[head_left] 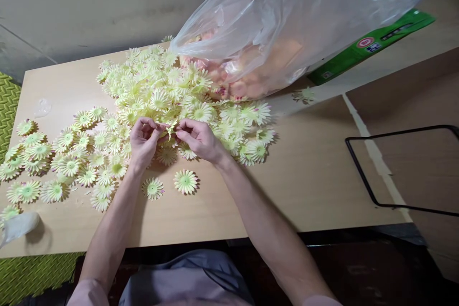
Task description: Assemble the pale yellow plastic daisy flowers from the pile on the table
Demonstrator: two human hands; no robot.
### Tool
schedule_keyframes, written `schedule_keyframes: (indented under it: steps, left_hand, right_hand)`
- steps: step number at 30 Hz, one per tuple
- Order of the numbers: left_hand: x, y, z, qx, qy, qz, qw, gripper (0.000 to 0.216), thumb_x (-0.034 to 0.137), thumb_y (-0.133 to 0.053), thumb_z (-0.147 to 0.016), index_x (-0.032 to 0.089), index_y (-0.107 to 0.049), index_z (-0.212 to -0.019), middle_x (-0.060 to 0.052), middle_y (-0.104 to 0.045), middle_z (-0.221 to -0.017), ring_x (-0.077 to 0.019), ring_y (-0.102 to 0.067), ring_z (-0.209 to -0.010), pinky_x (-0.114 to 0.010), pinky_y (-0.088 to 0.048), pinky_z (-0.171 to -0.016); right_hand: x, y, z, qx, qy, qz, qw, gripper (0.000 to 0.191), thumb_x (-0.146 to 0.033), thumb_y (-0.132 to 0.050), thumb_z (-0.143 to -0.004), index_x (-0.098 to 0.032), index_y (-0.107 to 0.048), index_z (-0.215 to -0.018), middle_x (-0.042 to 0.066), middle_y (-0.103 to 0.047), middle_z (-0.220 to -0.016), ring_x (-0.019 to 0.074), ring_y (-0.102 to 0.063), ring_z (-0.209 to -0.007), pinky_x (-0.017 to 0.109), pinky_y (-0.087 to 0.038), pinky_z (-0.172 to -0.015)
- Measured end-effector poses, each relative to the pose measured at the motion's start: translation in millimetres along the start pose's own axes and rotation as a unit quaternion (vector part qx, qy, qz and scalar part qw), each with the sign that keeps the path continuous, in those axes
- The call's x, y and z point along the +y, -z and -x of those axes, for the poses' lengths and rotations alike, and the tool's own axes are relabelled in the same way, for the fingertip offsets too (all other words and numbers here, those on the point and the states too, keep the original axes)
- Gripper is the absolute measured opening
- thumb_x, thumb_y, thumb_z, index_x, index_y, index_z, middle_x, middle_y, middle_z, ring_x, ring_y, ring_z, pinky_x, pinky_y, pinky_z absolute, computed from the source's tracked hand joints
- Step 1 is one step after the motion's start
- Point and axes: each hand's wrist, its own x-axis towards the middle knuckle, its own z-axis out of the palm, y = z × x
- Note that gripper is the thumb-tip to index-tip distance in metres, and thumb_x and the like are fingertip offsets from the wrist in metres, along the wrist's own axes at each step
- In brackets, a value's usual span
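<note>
Between my two hands, just above the front of a heap of pale yellow-green artificial flower heads (158, 81), is a small yellow flower piece (170, 129). My left hand (144, 141) pinches its left side with thumb and fingers. On the other side my right hand (201, 138) grips it between thumb and fingertips. Fingers partly cover the piece, so its full shape is hidden. Two single flower heads lie flat on the table nearer to me, one at the left (153, 188) and one at the right (186, 181).
A clear plastic bag (258, 33) with pink and peach contents leans over the table's (304, 167) back. Beside it lies a green package (373, 45). A black metal frame (362, 184) is at the right. A whitish translucent object (21, 227) stands at the left corner.
</note>
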Motion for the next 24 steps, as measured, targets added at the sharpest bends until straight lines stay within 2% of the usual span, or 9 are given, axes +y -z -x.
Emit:
schedule_keyframes:
  steps: [5,10,14,19,24]
  left_hand:
    - [-0.3,-5.6,0.9,0.015,-0.027,-0.022,0.999,0.025,0.031,-0.071,-0.082,0.022,-0.049,-0.078,-0.002,-0.070,-0.083,-0.0114,-0.068,-0.075,-0.017,-0.053,-0.050]
    - [1.7,-8.6,2.2,0.040,-0.055,-0.042,0.997,0.020,0.028,-0.068,-0.084,0.021,-0.050,-0.078,-0.003,-0.069,-0.084,-0.0114,-0.068,-0.080,-0.019,-0.055,-0.057]
    - [5.1,-8.7,1.5,0.014,-0.053,-0.060,0.997,0.015,0.027,-0.069,-0.083,0.021,-0.055,-0.086,-0.003,-0.068,-0.085,-0.0128,-0.069,-0.081,-0.023,-0.058,-0.064]
    - [5.0,-9.4,2.3,-0.012,-0.081,-0.072,0.994,0.017,0.025,-0.072,-0.081,0.019,-0.057,-0.087,-0.004,-0.068,-0.088,-0.0138,-0.069,-0.086,-0.026,-0.059,-0.073]
    - [6.0,-10.3,3.6,-0.011,-0.097,-0.085,0.992,0.013,0.023,-0.071,-0.081,0.019,-0.061,-0.088,-0.004,-0.068,-0.089,-0.0135,-0.068,-0.086,-0.024,-0.057,-0.069]
  right_hand:
    - [-2.7,0.9,0.5,-0.016,0.020,-0.004,1.000,0.017,-0.025,-0.056,-0.089,-0.019,-0.052,-0.074,-0.001,-0.053,-0.067,0.0126,-0.051,-0.063,0.027,-0.040,-0.059]
    - [-3.6,1.3,0.1,-0.020,0.034,-0.003,0.999,0.015,-0.025,-0.056,-0.089,-0.019,-0.053,-0.075,-0.001,-0.053,-0.067,0.0127,-0.051,-0.063,0.027,-0.040,-0.059]
    - [-2.0,1.6,-0.8,0.020,0.071,0.071,0.995,0.014,-0.024,-0.058,-0.087,-0.019,-0.054,-0.074,-0.001,-0.053,-0.066,0.0128,-0.048,-0.060,0.028,-0.039,-0.058]
    - [-3.7,1.2,-0.9,0.055,0.135,0.199,0.969,0.015,-0.024,-0.061,-0.084,-0.020,-0.053,-0.071,0.000,-0.055,-0.066,0.0136,-0.047,-0.060,0.029,-0.038,-0.058]
    - [-4.9,0.0,-0.6,0.035,0.136,0.196,0.971,0.014,-0.029,-0.060,-0.088,-0.019,-0.059,-0.077,0.002,-0.059,-0.072,0.0151,-0.052,-0.066,0.030,-0.041,-0.063]
